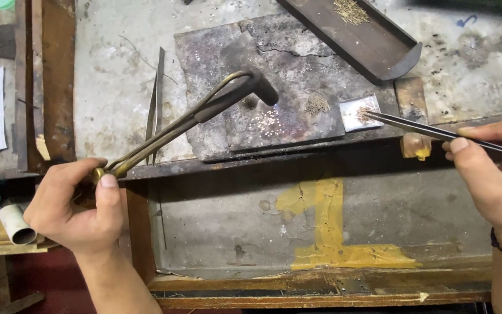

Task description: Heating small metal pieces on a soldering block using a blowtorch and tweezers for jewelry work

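- Clearly, the left hand (74,212) was closed around the near end of a brass torch (190,116), thumb pressed on its top; holding it by that far-back end kept the fingers well away from the hot tip.
- That torch ran up and to the right, its dark nozzle (261,87) angled down over a scorched slab (274,81) lying on the worktop (111,75), so any heat would land on the slab rather than on the bare surface.
- Just near the nozzle, a patch of tiny bright grains (267,122) lay on the slab, with two small tufts of fine wire bits (317,104) to their right.
- On the right, the right hand (492,174) pinched long steel tweezers (437,132) shut, their tips resting in a small shiny dish (360,111) at the slab's right edge; whether they clamped a piece I could not tell.
- The long tweezers let that hand stay well apart from the heated area.
- A second pair of tweezers (157,99) lay idle left of the slab, within easy reach.
- Farther off, a dark tray (379,46) held more wire bits, clear of the torch.
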